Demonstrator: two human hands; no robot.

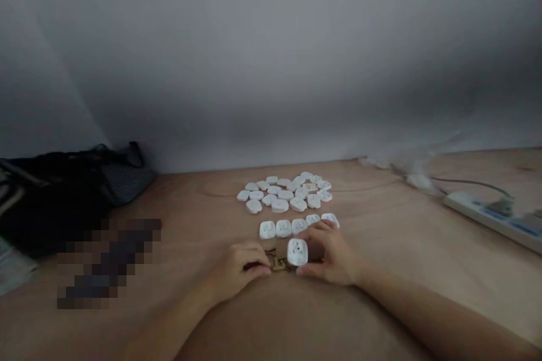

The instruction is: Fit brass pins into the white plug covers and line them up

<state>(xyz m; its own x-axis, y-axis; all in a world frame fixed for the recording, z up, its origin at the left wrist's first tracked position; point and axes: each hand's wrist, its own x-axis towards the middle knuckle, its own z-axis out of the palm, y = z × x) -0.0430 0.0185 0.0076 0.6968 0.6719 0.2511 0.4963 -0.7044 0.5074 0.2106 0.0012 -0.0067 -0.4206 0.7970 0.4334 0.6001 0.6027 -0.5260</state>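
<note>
A white rounded-square socket piece (297, 252) with small slots faces up toward me, gripped at its right side by my right hand (332, 254). Right beside it, partly covered by it, are some brass-coloured metal pieces (278, 262). My left hand (243, 268) is curled at their left end, thumb and fingertips close together against the brass. The exact contact of those fingertips is too blurred to make out. Just beyond my hands runs a row of similar white socket pieces (283, 229), the right end of it partly behind my right fingers.
Farther back lies a loose cluster of white pieces (279, 205). A power strip (491, 215) with a plugged-in cable lies at the right, near clear plastic wrapping (419, 177). Black bags (51, 197) and a pixelated dark object (114, 262) occupy the left. Behind the wooden table stands a pale wall.
</note>
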